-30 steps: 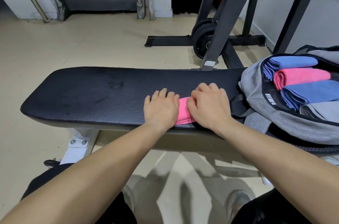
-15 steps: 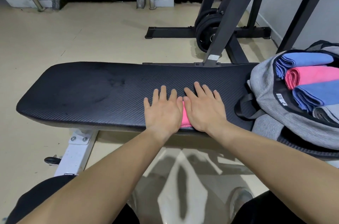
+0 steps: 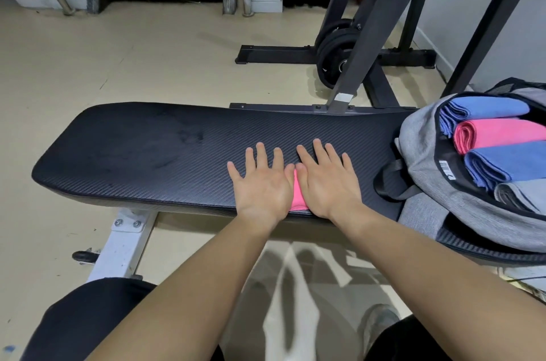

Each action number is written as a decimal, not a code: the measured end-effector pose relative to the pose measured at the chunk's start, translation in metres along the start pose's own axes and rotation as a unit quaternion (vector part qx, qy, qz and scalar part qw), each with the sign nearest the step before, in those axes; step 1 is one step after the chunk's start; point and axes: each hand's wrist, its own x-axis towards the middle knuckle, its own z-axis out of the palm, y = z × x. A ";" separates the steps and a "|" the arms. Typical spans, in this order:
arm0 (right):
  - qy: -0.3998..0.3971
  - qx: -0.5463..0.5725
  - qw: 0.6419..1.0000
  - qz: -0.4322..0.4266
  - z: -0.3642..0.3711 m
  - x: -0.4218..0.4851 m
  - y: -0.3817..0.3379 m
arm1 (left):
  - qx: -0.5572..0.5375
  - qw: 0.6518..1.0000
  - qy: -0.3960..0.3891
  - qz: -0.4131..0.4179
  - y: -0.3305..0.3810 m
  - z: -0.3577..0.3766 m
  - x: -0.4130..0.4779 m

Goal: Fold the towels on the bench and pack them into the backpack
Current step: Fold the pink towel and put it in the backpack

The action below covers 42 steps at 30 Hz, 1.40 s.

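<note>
While the left hand (image 3: 261, 186) and right hand (image 3: 328, 183) lie flat side by side, fingers straight and spread, they press a folded pink towel (image 3: 298, 196) at the near edge of the black padded tabletop (image 3: 147, 153), probably to flatten the fold for packing. At the right end the grey backpack (image 3: 419, 136) lies open, with packed towels (image 3: 502, 134) in a row inside.

Bare bench (image 3: 141, 159) left, backpack (image 3: 419, 136) right
</note>
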 end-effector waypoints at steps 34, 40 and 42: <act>0.033 0.172 0.984 0.016 0.003 0.012 0.007 | -0.017 0.994 0.051 -0.094 0.027 -0.010 0.012; 0.049 0.064 0.997 -0.003 -0.007 0.013 0.010 | -0.012 0.990 0.116 -0.082 0.026 0.006 0.012; 0.073 0.041 0.996 -0.001 -0.005 0.014 0.008 | -0.013 0.988 0.132 -0.078 0.023 0.008 0.016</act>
